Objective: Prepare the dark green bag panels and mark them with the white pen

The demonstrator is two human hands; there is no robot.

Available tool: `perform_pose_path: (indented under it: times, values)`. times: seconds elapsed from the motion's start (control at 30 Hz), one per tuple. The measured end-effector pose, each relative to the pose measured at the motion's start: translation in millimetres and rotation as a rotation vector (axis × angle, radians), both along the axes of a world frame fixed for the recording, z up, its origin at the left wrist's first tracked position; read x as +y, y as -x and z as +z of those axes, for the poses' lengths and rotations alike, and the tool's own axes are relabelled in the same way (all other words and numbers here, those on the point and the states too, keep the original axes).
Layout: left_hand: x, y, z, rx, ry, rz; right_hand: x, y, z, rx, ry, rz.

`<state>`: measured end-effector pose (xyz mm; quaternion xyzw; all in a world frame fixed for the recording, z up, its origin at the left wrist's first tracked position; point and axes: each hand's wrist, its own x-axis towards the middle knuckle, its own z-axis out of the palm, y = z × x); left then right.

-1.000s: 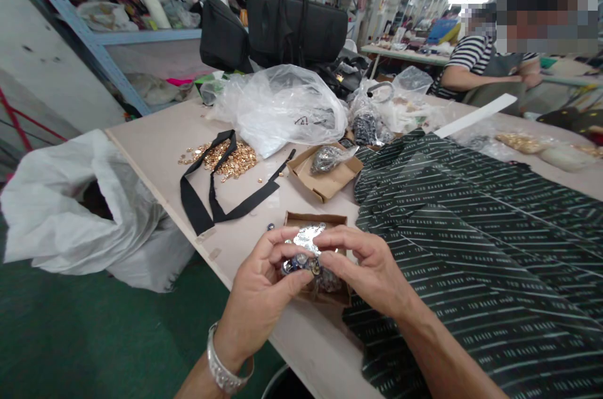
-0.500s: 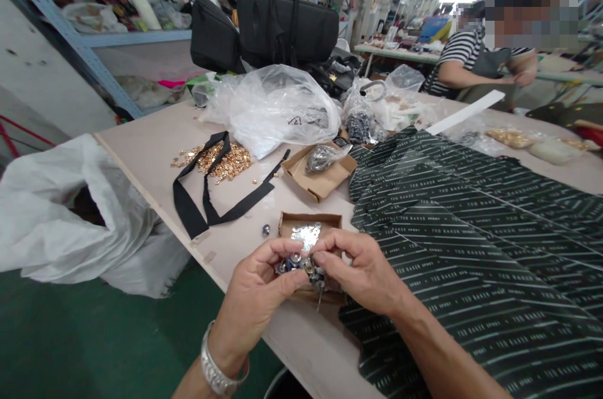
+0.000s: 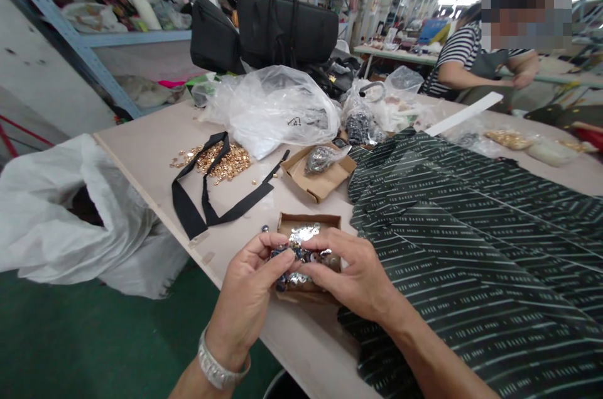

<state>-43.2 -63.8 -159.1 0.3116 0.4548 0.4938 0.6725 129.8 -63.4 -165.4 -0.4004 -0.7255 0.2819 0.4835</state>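
My left hand [image 3: 252,283], with a silver bracelet at the wrist, closes its thumb and fingers on a small clump of shiny metal snaps [image 3: 282,261]. My right hand [image 3: 358,270] curves in from the other side, its thumb and index finger around more of these pieces; its fingertips almost meet the left ones. Both hands are over a shallow cardboard box [image 3: 311,219], in which flat silver metal pieces [image 3: 305,233] lie. A single dark snap [image 3: 265,229] rests on the table just left of the box. The exact grip of the right fingertips is partly hidden.
Gold-coloured metal parts [image 3: 230,161] lie piled under a black strap [image 3: 240,204]. Behind the box are an open carton [image 3: 315,179] and a clear plastic bag [image 3: 282,103]. Dark printed fabric [image 3: 471,248] covers the right side. A person [image 3: 461,60] works at the back right.
The right thumb has lowered and spread away from its index finger. The left hand has shifted slightly left and down, and more of the box's contents shows between the hands.
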Motion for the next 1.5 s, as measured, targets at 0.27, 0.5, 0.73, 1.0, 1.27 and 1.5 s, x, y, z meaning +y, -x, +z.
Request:
perform_pose_path:
  times: [0.27, 0.5, 0.73, 1.0, 1.27, 1.5]
  values:
    - [0.5, -1.4, -1.2, 0.031, -0.008, -0.017, 3.5, -3.0, -4.2, 0.120, 0.117, 0.018]
    - [-1.9, 0.8, -4.4, 0.063, 0.008, 0.006, 2.9, -1.7, -11.7, 0.075, 0.123, -0.026]
    - [1.0, -1.4, -4.6, 0.045, 0.007, 0.083, 4.5, -0.8, -18.5, -0.121, -0.017, -0.260]
    - [-1.5, 7.0, -7.1, 0.086, -0.076, -0.087, 4.7, -3.3, -7.2, 0.049, 0.108, 0.019]
    - [-2.2, 14.9, -11.5, 0.134, -0.077, -0.253, 2.5, -3.4, -4.3, 0.162, 0.288, 0.131]
    - [-2.4, 9.0, -4.5, 0.121, -0.077, -0.175, 3.5, -1.9, -6.7, 0.038, 0.284, -0.070]
